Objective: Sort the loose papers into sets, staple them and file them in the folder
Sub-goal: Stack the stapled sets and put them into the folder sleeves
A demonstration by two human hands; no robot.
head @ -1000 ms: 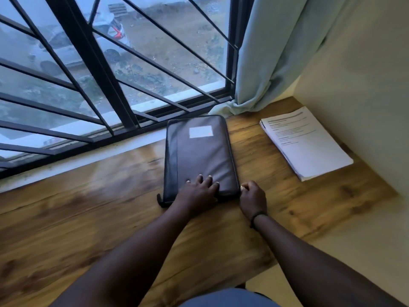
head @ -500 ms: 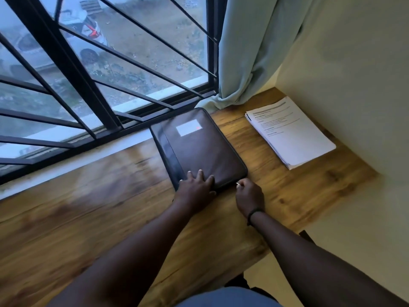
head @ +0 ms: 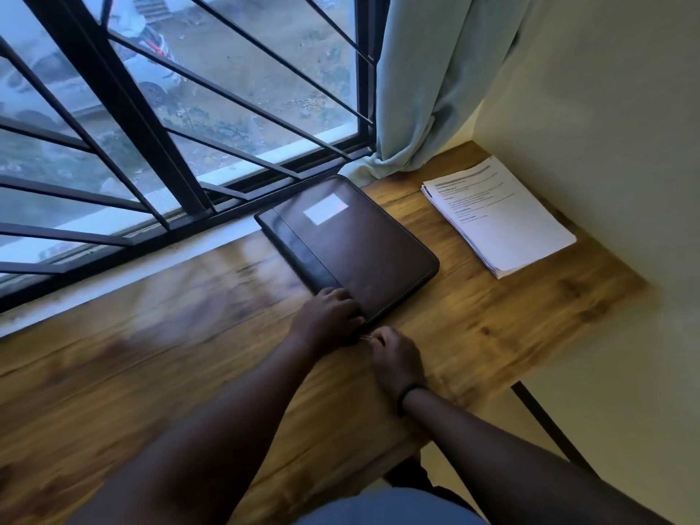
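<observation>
We see dim, bluish daylight entering through the window [head: 182,108] at upper left, pale glare on the wooden table [head: 227,282] below it, soft motion blur throughout, and wide-angle bending of lines toward the frame edges.

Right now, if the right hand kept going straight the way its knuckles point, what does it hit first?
The folder: the right hand pinches something small and metallic, probably the zipper pull, right at its near corner. Next to it, the left hand rests on that end. Depth is unclear, so contact may already exist.

dark brown folder [head: 356,244], white papers [head: 507,217], pale green curtain [head: 420,77]
</observation>
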